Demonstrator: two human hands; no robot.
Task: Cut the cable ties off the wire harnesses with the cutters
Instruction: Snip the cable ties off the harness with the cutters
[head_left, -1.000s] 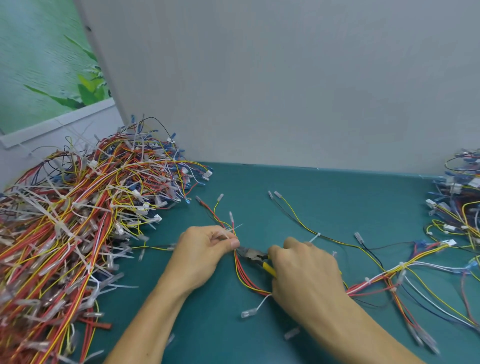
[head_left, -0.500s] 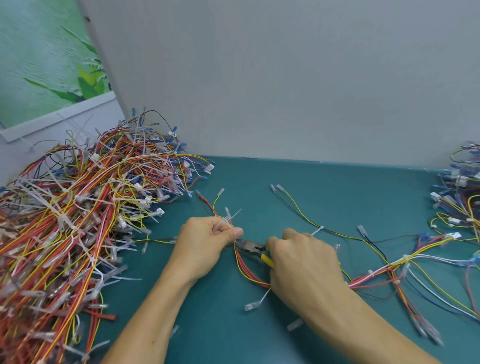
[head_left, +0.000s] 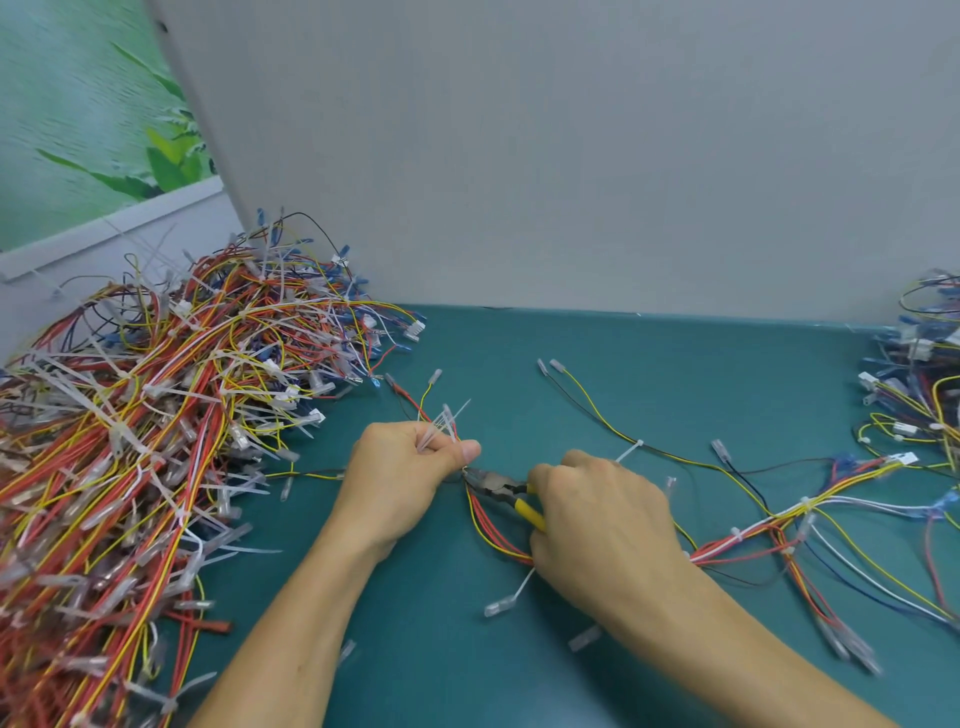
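One wire harness (head_left: 737, 540) of red, yellow, white and black wires lies across the green table. My left hand (head_left: 405, 478) pinches its red and yellow end, with several loose white cable ties (head_left: 441, 423) sticking up from the fingers. My right hand (head_left: 602, 519) grips the yellow-handled cutters (head_left: 501, 491). The dark jaws point left and touch the wires just below my left thumb. Whether the jaws close on a tie is hidden. A white tie (head_left: 628, 451) still wraps a yellow and black branch behind my right hand.
A big heap of tied harnesses (head_left: 145, 457) fills the left side. A smaller pile of harnesses (head_left: 919, 395) sits at the right edge. A grey wall (head_left: 571, 156) stands close behind the green table (head_left: 675, 374). Loose clear terminals (head_left: 498, 605) lie near my right wrist.
The view has shifted slightly. Both hands stay together at the same spot on the harness, with the cutter jaws a little closer to my left thumb.
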